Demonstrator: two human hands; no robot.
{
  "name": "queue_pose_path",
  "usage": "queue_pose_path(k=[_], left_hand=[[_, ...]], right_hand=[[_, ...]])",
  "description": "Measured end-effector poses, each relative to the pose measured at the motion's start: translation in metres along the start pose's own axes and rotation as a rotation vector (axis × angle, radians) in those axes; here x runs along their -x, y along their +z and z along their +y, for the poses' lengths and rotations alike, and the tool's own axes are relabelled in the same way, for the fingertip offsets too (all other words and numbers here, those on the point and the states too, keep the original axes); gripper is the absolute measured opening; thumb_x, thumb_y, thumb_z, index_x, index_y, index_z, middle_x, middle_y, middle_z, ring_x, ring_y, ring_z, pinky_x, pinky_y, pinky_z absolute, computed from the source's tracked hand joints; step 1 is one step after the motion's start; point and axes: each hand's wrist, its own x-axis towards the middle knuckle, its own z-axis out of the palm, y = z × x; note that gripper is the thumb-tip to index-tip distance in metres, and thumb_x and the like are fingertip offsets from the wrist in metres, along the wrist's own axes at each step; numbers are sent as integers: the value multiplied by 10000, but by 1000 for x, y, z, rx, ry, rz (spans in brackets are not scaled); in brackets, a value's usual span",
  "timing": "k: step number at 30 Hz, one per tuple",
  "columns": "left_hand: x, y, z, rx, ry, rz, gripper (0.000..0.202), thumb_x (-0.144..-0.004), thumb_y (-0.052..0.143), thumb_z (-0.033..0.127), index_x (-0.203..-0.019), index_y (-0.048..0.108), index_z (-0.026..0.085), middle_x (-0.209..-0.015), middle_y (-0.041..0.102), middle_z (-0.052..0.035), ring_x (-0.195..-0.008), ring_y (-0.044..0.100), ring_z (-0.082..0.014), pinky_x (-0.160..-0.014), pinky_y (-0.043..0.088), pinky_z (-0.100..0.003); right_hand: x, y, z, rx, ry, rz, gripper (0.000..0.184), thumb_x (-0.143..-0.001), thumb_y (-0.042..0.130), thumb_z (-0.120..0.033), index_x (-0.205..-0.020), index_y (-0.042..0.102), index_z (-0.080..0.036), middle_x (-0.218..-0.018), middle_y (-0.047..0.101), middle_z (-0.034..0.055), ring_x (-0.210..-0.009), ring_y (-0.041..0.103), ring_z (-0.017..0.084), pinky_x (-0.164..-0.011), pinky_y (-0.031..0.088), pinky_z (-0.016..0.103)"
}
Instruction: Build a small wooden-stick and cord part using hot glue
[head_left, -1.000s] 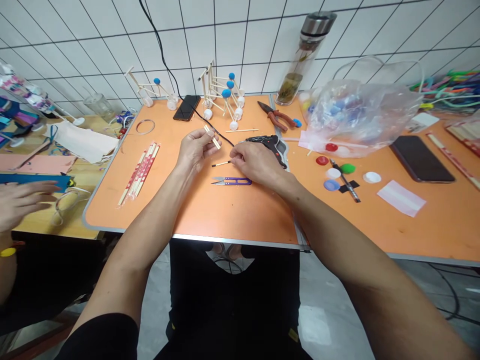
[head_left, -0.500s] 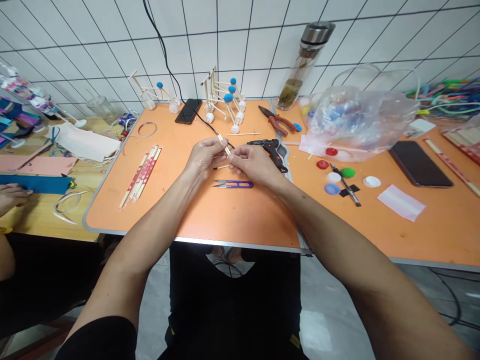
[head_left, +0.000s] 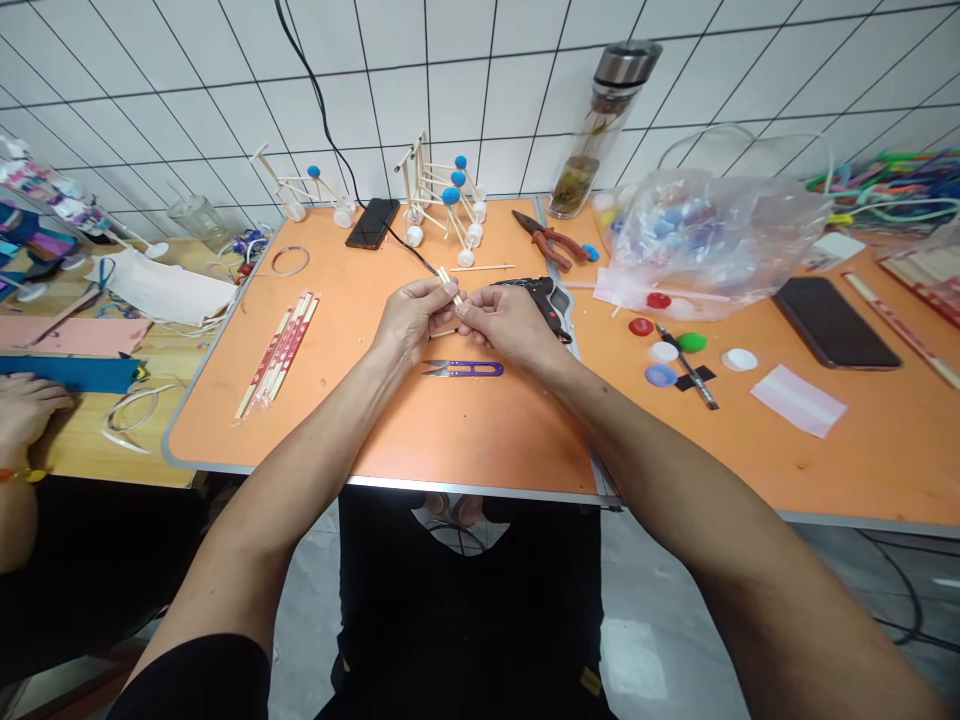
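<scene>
Over the orange table (head_left: 450, 430) my left hand (head_left: 411, 318) and my right hand (head_left: 507, 322) meet, both pinching short wooden sticks (head_left: 450, 286) between their fingertips. A further stick with a dark tip lies just under the hands, mostly hidden. Purple thread snips (head_left: 465, 369) lie on the table right below them. A black glue gun (head_left: 541, 296) rests just behind my right hand.
Wrapped chopsticks (head_left: 279, 350), a phone (head_left: 372, 222), stick-and-cap models (head_left: 446, 205), red pliers (head_left: 551, 240), a bottle (head_left: 600, 125), a plastic bag of caps (head_left: 705, 240), loose caps (head_left: 664, 350) and a second phone (head_left: 836, 322) lie around. Another person's hand (head_left: 26, 410) rests at the left table.
My right hand has left the table near the glue gun and joined my left hand on the sticks. The other person's hand at the left has drawn back.
</scene>
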Motion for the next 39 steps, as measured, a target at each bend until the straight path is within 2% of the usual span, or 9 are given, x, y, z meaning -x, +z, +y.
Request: queue_pose_path(k=[8, 14, 17, 24, 30, 35, 39], left_hand=[[0, 2, -1, -8, 15, 38, 205, -892, 1014, 166, -796, 835, 138, -762, 794, -18, -638, 703, -71, -660, 588, -160], [3, 2, 1, -18, 22, 43, 124, -940, 922, 123, -837, 860, 150, -764, 803, -14, -655, 718, -85, -669, 593, -175], [4, 3, 2, -30, 27, 60, 126, -911, 947, 108, -831, 856, 144, -750, 793, -13, -643, 712, -84, -669, 588, -177], [3, 0, 1, -92, 60, 49, 237, -790, 1068, 212, -793, 837, 158, -757, 798, -8, -661, 704, -87, -670, 585, -181], [1, 0, 0, -59, 47, 64, 229, -871, 1029, 237, -788, 830, 159, -744, 779, -2, -641, 691, -76, -683, 597, -180], [1, 2, 5, -56, 36, 125, 300, -880, 1051, 281, -783, 793, 161, -718, 753, 1, -631, 694, -79, -678, 597, -176], [-4, -5, 11, -39, 73, 214, 285, -896, 1039, 281, -821, 784, 176, -803, 800, -8, -649, 711, -81, -651, 584, -174]], right_hand=[[-2, -1, 4, 3, 3, -3, 306, -1078, 740, -129, -777, 714, -176, -718, 764, 7, -535, 573, 78, -540, 423, 214], [-3, 0, 6, 10, -7, -4, 304, -1080, 741, -153, -779, 711, -180, -717, 762, 5, -538, 570, 80, -550, 429, 215], [-4, -1, 9, 15, -15, -12, 283, -1072, 748, -174, -790, 719, -182, -727, 771, 8, -545, 577, 85, -556, 436, 216], [-7, -3, 15, 43, -49, -23, 251, -1065, 747, -208, -815, 727, -185, -759, 794, 20, -555, 599, 92, -558, 437, 221], [-6, -2, 11, 98, -62, 38, 199, -1021, 738, -184, -823, 737, -188, -748, 800, 20, -560, 626, 109, -570, 466, 235], [-5, -7, 8, 188, -88, 88, 189, -994, 713, -165, -810, 736, -201, -769, 805, 16, -597, 675, 127, -622, 497, 255], [-5, -24, 1, 307, -72, 57, 205, -956, 739, -161, -757, 752, -207, -746, 806, 23, -638, 679, 145, -646, 480, 269]])
